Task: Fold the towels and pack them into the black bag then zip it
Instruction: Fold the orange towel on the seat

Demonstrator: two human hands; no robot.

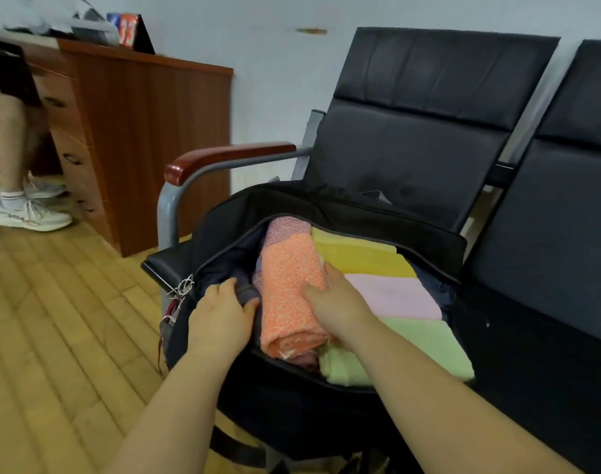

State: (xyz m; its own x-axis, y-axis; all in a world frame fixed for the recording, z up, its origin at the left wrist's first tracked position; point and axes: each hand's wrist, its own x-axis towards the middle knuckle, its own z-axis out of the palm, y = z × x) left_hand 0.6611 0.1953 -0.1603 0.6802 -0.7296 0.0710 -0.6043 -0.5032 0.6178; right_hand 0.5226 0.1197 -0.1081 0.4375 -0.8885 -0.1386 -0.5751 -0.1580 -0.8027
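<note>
- Black bag (pixel 377 213): lies unzipped on a black chair seat (pixel 538 268), mouth facing up twd me.
- Orange towel (pixel 292 289): rolled, long axis running near-to-far, in the bag's left half; near end points at me.
- Yellow towel (pixel 360 254), pink towel (pixel 394 295), green towel (pixel 429 343): folded flat, in a row to its right (far to near).
- My left hand (pixel 220 319): fingers clenched on the bag's left rim.
- My right hand (pixel 333 299): fingers spread flat, pressing the roll's right side; grips nothing.
</note>
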